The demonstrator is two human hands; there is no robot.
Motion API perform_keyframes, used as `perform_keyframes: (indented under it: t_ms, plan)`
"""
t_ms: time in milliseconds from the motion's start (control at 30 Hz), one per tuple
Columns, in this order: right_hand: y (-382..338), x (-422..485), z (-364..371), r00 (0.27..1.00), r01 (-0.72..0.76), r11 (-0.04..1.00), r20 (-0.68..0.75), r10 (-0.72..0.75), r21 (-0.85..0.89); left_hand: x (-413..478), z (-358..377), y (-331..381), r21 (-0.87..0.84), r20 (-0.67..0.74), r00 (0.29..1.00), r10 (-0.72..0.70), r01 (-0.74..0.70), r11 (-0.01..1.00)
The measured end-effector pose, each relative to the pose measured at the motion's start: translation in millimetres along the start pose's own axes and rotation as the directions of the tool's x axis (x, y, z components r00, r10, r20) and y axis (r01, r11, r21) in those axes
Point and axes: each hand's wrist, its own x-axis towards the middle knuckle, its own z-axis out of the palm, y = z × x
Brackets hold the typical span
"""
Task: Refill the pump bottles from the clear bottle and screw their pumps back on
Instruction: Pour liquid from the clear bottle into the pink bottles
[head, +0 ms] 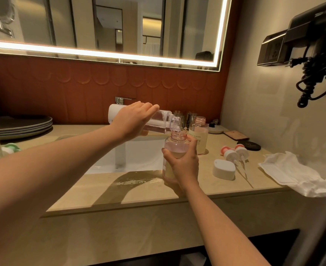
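The left hand (133,120) grips the clear bottle (164,122). It is tipped on its side, its open mouth right over the pump bottle (174,144). The right hand (183,162) holds that bottle on the counter (139,191) by the sink (139,156). It looks see-through, pale yellow below and pink on top.
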Motion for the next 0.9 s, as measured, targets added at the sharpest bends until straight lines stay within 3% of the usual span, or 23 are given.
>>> perform_keyframes:
  t_ms: [900]
  plan:
    - [-1.3, -0.4, -0.9, 1.0, -0.007, 1.0, 0.003, 0.007, -0.005, 0.9, 1.3, -1.3, 0.0, -0.015, 1.0, 0.003, -0.003, 1.0]
